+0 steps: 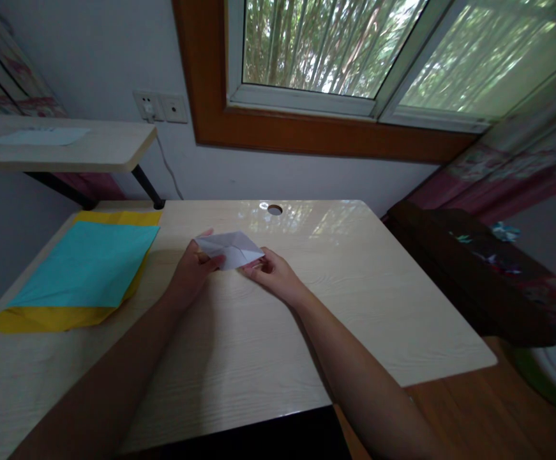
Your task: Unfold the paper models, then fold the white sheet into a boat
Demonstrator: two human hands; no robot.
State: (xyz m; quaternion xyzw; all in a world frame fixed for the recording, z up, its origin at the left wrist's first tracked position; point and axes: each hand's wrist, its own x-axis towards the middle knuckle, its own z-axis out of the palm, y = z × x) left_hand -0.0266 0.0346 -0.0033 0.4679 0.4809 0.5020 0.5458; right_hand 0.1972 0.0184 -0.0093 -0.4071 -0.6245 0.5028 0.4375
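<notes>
A small piece of folded white paper [232, 248] is held just above the table between my two hands. My left hand [195, 265] grips its left end, with the thumb lying on the near edge and the other fingers partly behind it. At the right corner, my right hand [274, 273] pinches the paper between thumb and fingers. Crease lines run across its face, and its outline comes to points at the left and right. The fingers beneath the paper are partly hidden.
On the pale wooden table [378, 306], turquoise sheets [90, 265] lie over yellow ones [57, 319] at the left. A raised shelf [115, 144] with a paper [43, 136] stands behind them. A cable hole [274, 209] is near the back edge; a dark object [258, 441] borders the front.
</notes>
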